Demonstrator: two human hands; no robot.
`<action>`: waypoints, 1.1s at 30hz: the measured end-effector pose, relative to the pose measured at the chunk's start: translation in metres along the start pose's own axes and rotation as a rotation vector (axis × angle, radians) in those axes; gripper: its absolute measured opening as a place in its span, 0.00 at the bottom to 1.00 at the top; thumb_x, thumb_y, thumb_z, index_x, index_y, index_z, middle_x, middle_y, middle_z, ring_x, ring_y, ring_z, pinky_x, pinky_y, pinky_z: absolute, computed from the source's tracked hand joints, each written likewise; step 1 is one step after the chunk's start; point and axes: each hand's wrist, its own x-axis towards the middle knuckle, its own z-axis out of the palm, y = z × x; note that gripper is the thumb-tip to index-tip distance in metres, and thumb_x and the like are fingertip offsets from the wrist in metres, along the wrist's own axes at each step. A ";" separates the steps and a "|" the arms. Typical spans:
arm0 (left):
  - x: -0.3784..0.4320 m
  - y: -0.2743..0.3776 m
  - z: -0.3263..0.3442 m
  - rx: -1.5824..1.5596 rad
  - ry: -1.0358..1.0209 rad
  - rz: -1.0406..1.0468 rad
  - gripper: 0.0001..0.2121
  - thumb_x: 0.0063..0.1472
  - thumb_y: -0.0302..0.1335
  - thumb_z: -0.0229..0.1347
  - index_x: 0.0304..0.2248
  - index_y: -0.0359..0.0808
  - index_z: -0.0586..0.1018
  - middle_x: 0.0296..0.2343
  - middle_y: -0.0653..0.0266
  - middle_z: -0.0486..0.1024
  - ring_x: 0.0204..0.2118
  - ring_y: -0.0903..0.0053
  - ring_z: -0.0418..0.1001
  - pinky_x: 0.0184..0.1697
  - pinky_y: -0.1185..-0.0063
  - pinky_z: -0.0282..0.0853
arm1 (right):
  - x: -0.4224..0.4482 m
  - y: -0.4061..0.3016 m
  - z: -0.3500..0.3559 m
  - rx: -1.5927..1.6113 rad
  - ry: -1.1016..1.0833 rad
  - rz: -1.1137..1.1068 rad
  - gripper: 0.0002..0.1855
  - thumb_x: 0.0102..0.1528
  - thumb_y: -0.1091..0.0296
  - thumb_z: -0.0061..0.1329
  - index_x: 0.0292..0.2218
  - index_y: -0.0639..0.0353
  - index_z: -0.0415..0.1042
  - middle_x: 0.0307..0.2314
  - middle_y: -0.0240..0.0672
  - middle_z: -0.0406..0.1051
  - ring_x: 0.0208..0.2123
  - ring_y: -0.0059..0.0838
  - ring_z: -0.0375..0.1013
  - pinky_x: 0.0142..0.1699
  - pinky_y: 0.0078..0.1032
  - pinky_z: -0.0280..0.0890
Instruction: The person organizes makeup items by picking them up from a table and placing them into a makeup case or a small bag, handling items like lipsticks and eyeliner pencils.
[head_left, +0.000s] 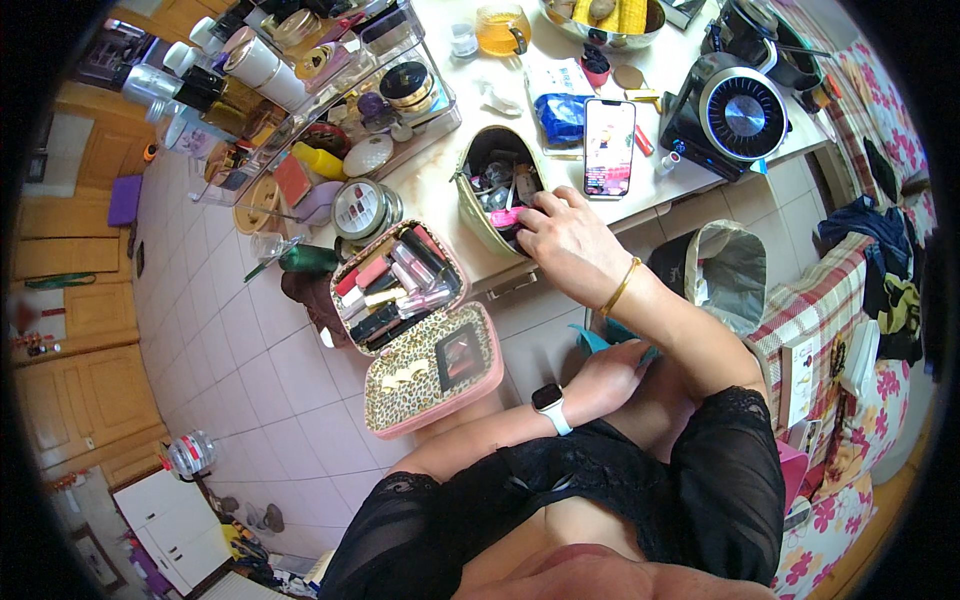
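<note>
My right hand, a gold bracelet on its wrist, reaches over the near rim of an open green pouch on the table. Its fingertips are beside a bright pink item among small cosmetics; whether they grip it is hidden. Low in front of my lap, my left hand touches a teal cloth. My right forearm partly covers those fingers. To the left, an open leopard-lined cosmetic case holds several lipstick and lip gloss tubes. A lit smartphone stands right of the pouch.
A clear cosmetics organizer crowded with bottles and jars stands at the left. Behind are a glass mug of amber drink and a blue-and-white packet. A black round-topped appliance sits right, above a lined bin.
</note>
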 end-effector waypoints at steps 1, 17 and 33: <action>-0.001 -0.001 0.000 -0.015 0.007 0.006 0.11 0.53 0.23 0.46 0.37 0.30 0.69 0.32 0.46 0.70 0.35 0.52 0.68 0.36 0.65 0.65 | 0.002 -0.001 0.000 0.001 0.034 -0.016 0.07 0.42 0.71 0.41 0.26 0.60 0.70 0.26 0.34 0.68 0.35 0.29 0.66 0.46 0.27 0.57; -0.004 -0.014 0.008 0.005 -0.012 0.003 0.14 0.56 0.26 0.45 0.41 0.28 0.66 0.38 0.44 0.67 0.43 0.54 0.64 0.46 0.69 0.59 | 0.008 -0.045 0.013 0.253 0.128 -0.028 0.24 0.44 0.69 0.41 0.44 0.68 0.63 0.34 0.40 0.67 0.33 0.28 0.68 0.39 0.22 0.58; -0.002 -0.008 0.009 -0.009 0.095 0.080 0.09 0.54 0.24 0.45 0.33 0.27 0.71 0.29 0.43 0.70 0.34 0.53 0.69 0.38 0.67 0.64 | 0.008 -0.040 0.006 0.522 -0.002 0.160 0.17 0.39 0.70 0.52 0.33 0.64 0.65 0.36 0.43 0.66 0.35 0.39 0.68 0.41 0.28 0.60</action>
